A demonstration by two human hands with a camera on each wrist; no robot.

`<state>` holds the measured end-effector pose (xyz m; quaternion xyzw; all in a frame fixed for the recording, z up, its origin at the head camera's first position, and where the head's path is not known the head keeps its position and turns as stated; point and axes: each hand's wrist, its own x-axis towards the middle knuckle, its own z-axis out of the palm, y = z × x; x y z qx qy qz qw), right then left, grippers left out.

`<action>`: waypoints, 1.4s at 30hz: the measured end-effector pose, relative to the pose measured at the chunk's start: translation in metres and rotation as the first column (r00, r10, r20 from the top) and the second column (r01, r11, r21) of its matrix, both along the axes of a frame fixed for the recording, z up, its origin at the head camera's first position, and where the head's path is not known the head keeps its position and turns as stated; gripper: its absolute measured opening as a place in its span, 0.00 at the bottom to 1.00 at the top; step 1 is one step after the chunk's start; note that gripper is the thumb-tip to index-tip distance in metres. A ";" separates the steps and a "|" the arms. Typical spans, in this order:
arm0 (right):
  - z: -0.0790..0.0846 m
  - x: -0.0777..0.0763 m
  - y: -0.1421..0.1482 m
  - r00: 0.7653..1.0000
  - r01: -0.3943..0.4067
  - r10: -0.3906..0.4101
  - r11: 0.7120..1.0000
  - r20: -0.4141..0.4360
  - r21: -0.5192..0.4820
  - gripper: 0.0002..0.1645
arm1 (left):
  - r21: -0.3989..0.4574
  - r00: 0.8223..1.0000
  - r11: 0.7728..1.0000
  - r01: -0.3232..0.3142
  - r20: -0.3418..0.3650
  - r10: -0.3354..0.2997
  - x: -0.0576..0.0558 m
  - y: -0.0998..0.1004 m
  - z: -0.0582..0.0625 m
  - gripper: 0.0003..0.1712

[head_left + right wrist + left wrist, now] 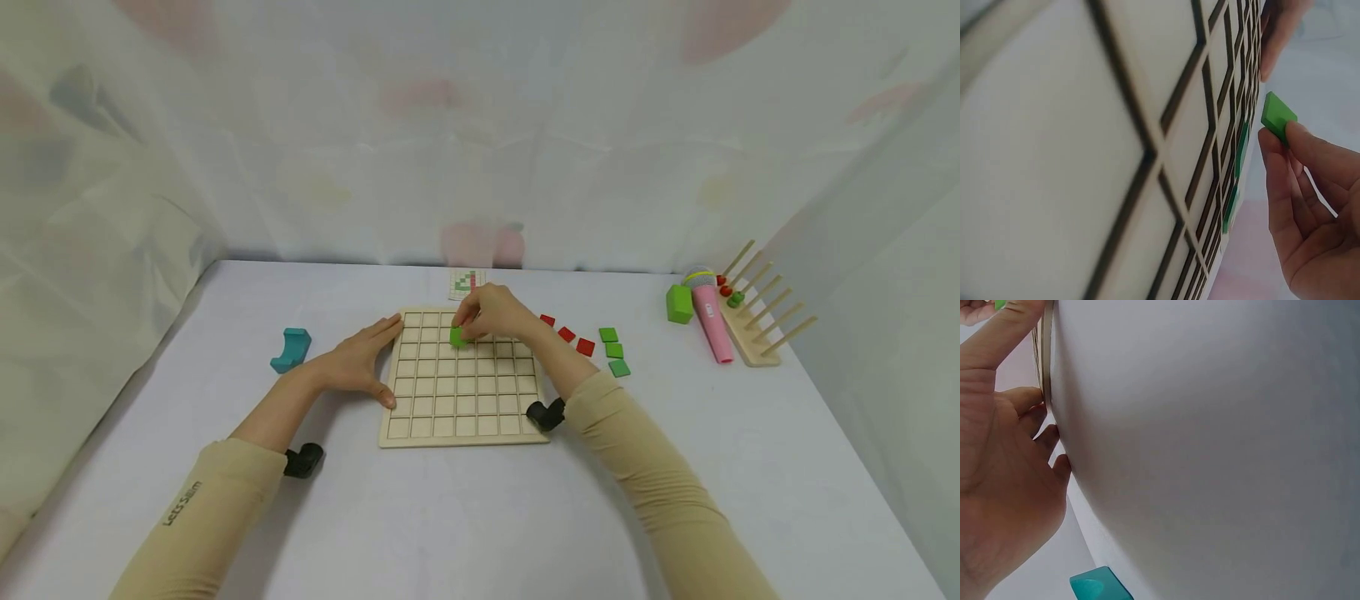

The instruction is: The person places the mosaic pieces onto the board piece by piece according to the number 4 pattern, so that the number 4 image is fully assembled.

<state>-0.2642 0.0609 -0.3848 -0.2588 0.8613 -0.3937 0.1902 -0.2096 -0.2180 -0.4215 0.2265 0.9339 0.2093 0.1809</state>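
A pale wooden grid board lies on the white table. Over its far part, my right hand pinches a green square tile between thumb and fingertips, held apart from the board in the right wrist view. Beneath it, two darker green tiles sit in cells; my hand hides them in the head view. Spread along the board's left edge, my left hand touches it with thumb and fingers. Several red tiles and green tiles lie right of the board, partly behind my right forearm.
Behind the board is a small pattern card. A teal curved block stands to the left. At the far right are a green block, a pink microphone and a wooden peg stand with beads.
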 end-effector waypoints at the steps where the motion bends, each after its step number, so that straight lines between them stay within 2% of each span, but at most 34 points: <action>1: -0.001 0.000 -0.002 1.000 -0.003 0.003 1.000 0.002 0.000 0.08 | 0.001 1.000 1.000 0.000 0.001 0.000 0.000 0.000 0.000 0.82; 7: -0.003 0.003 -0.014 0.999 -0.028 0.030 0.998 -0.042 0.056 0.08 | 0.007 1.000 1.000 0.002 0.005 -0.002 0.001 0.001 0.001 0.81; 13: -0.003 0.008 -0.021 0.998 -0.014 0.019 0.996 -0.064 0.085 0.06 | -0.002 1.000 1.000 -0.002 0.005 0.002 0.001 0.001 0.003 0.81; 22: -0.006 0.012 -0.024 0.994 -0.016 0.030 0.990 -0.100 0.139 0.04 | -0.003 1.000 1.000 -0.007 0.005 0.007 0.001 0.001 0.003 0.81; 42: -0.011 0.011 -0.026 0.986 -0.029 0.062 0.977 -0.153 0.210 0.06 | -0.015 1.000 1.000 -0.012 -0.003 0.012 0.001 0.002 0.000 0.81</action>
